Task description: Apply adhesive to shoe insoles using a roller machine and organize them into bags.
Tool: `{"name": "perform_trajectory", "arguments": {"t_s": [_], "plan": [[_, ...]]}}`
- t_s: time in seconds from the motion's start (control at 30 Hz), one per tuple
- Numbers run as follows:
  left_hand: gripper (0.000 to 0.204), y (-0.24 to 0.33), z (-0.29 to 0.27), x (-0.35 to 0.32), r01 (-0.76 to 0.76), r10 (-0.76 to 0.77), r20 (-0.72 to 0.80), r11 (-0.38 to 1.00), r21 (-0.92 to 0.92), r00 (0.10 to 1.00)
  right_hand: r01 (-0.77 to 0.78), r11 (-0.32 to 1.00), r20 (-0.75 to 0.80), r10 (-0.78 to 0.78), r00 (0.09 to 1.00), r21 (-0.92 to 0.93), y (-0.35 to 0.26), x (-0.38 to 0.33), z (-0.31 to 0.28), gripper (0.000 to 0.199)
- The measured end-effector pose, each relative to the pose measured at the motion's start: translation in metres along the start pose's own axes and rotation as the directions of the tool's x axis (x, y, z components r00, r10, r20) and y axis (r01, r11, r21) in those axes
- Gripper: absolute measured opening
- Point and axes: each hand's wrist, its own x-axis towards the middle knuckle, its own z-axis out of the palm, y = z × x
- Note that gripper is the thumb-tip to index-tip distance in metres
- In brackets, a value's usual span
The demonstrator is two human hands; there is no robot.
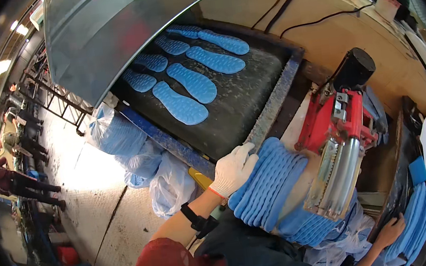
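My left hand (233, 170), in a white knitted glove, rests at the near corner of the conveyor frame, fingers bent and slightly apart. Right beside it, a row of blue insoles (267, 182) stands packed on edge. My bare right hand (391, 231) reaches to the lower right, fingers against a second bundle of blue insoles (417, 220) beside a dark panel. Its fingertips are partly hard to make out. Several dimpled blue insoles (181, 103) lie in rows on the black conveyor belt (231, 112), partly under a metal hood (122, 27).
A red machine (348, 117) with a black motor and toothed metal part stands right of the near insoles. Plastic bags (169, 185) of blue goods sit on the floor left of the conveyor. Cables (326, 17) cross a panel behind. People (16, 179) are at the far left.
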Motion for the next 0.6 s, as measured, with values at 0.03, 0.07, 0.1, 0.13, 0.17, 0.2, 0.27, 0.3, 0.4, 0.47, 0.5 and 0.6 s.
{"name": "perform_trajectory", "arguments": {"t_s": [0.03,0.07,0.1,0.13,0.17,0.2,0.27,0.3,0.4,0.47,0.5,0.6], "plan": [[0.032,-0.002,0.003,0.001,0.016,-0.017,0.030,1.000,0.022,0.999,-0.104,0.995,0.062,0.104,0.993,-0.001,0.005,-0.001,-0.003,0.032],[0.031,-0.001,0.003,0.003,0.024,-0.027,0.064,0.999,0.046,0.998,-0.106,0.994,0.074,0.107,0.992,-0.010,0.011,0.000,-0.003,0.032],[0.031,0.000,0.004,0.006,0.026,-0.030,0.081,0.999,0.047,0.996,-0.077,0.997,0.079,0.079,0.994,-0.026,0.016,-0.002,-0.002,0.032],[0.030,0.001,0.005,0.008,0.008,-0.012,0.057,0.998,0.059,0.998,-0.051,0.998,0.082,0.054,0.995,-0.048,0.021,-0.003,0.001,0.033],[0.029,0.004,0.008,0.010,-0.012,0.009,0.039,0.997,0.070,0.999,0.010,1.000,0.050,-0.010,0.999,-0.001,0.030,-0.003,0.009,0.030],[0.027,0.005,0.013,0.014,-0.030,0.029,0.015,0.998,0.057,0.999,0.070,0.996,0.033,-0.072,0.997,0.059,0.033,-0.003,0.007,0.030],[0.026,0.005,0.018,0.020,-0.051,0.050,0.016,0.994,0.091,0.999,-0.003,0.994,0.197,-0.019,0.980,0.108,0.023,0.000,-0.013,0.037],[0.026,0.006,0.017,0.020,-0.056,0.055,0.006,0.991,0.125,0.998,0.022,0.978,0.244,-0.074,0.967,0.209,0.012,0.004,-0.027,0.044],[0.027,0.004,0.005,0.020,-0.102,0.111,-0.036,0.976,0.192,0.993,0.187,0.948,0.281,-0.258,0.924,0.258,0.000,0.012,-0.036,0.065],[0.024,0.006,-0.005,0.019,-0.022,0.026,-0.016,0.970,0.241,1.000,-0.144,0.977,0.561,0.031,0.827,0.158,-0.045,0.028,-0.050,0.073],[0.023,0.024,-0.012,0.027,0.132,-0.172,0.122,0.950,0.283,0.978,-0.041,0.972,0.489,-0.079,0.869,0.230,-0.030,0.026,-0.044,0.075],[0.023,0.044,-0.012,0.040,0.257,-0.363,0.297,0.904,0.341,0.883,-0.012,0.910,0.441,-0.189,0.877,0.414,-0.009,0.027,-0.054,0.075]]}}
